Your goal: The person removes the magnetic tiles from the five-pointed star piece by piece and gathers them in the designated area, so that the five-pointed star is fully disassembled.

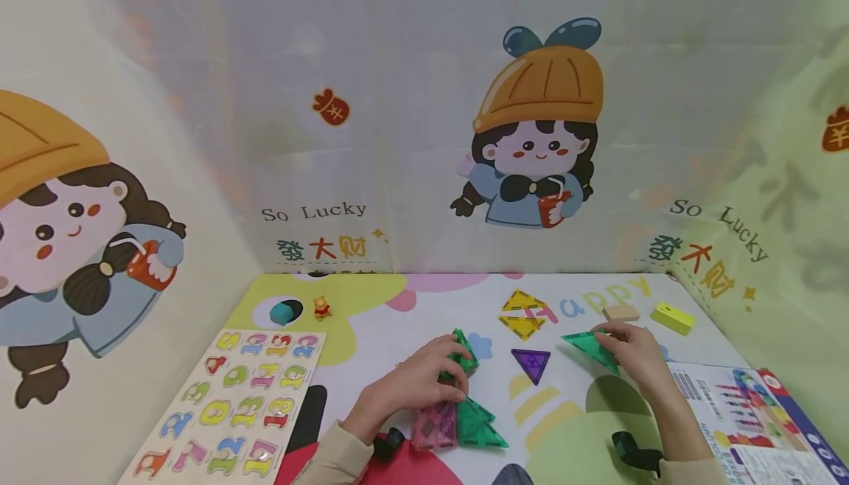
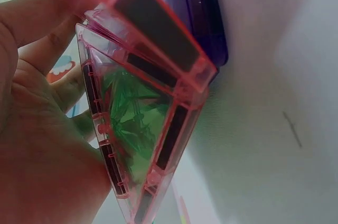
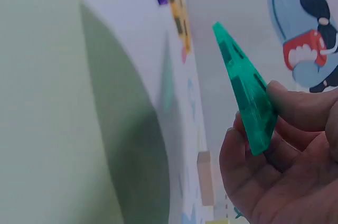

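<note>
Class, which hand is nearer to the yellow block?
Right. In the head view, the right hand is just below and left of the yellow block; the left hand is much farther left.

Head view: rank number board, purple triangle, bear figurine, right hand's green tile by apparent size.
1. Number board
2. Green tile, partly covered
3. Purple triangle
4. Bear figurine

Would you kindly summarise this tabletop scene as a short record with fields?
Left hand: holds a translucent pink-and-green plastic tile structure
Right hand: pinches a translucent green triangular plastic tile in the air
Loose tiles: one translucent purple triangle; two translucent yellow triangles beyond it
Left side: cream rectangular numeral board; small orange-and-red bear figurine beyond it
Far right: yellow rectangular block; beige rectangular block
</note>
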Tool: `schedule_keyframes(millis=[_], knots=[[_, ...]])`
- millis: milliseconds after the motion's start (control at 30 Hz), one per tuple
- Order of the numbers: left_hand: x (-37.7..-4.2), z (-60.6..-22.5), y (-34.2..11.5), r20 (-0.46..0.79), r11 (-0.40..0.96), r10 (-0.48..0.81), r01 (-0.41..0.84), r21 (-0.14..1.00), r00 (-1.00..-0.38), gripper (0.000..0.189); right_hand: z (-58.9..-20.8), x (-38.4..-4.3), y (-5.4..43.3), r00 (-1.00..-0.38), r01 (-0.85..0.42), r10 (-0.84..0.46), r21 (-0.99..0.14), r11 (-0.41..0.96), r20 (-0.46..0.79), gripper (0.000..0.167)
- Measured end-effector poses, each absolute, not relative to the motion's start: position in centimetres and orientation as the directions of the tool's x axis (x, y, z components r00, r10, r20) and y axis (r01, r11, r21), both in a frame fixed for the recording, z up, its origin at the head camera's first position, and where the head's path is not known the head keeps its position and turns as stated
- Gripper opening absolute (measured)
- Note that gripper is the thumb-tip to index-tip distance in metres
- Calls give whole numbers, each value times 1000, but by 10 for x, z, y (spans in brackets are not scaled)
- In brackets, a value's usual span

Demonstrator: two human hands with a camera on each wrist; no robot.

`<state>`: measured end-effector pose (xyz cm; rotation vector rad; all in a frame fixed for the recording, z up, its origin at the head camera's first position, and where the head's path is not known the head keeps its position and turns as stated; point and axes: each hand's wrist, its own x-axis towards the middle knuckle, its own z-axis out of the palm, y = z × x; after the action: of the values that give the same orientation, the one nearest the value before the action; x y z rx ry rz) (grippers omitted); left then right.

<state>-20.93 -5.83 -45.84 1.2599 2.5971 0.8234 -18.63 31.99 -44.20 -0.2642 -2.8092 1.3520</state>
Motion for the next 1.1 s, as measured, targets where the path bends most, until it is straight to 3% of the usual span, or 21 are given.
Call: schedule_keyframes(millis=[333,467,567,667,800,933,1100], knots=[[-210,-460,-62,134,482,770,706,518,-624,5,-442,-190,319,-976,170,218,-690,703,-18,46],[-211,-460,-62,141,472,773,710,523,-618,5,-432,-185,300,-998,62,61,-694,717,-27,41],[-211,-461,-61,144,466,775,711,526,-615,5,-428,-176,274,-984,4,-127,-738,675,-122,35],[-210,-461,-60,141,471,774,711,522,-617,6,-432,-164,244,-923,-4,-311,-800,600,-229,29],[-209,-460,-60,136,480,772,710,515,-621,6,-445,-148,211,-822,-27,-504,-865,501,-266,21],[-209,-459,-60,138,484,768,708,514,-625,5,-457,-139,186,-793,-26,-546,-880,474,-271,14],[-208,-459,-60,142,481,769,711,513,-623,5,-466,-135,170,-843,-52,-475,-842,536,-250,18]])
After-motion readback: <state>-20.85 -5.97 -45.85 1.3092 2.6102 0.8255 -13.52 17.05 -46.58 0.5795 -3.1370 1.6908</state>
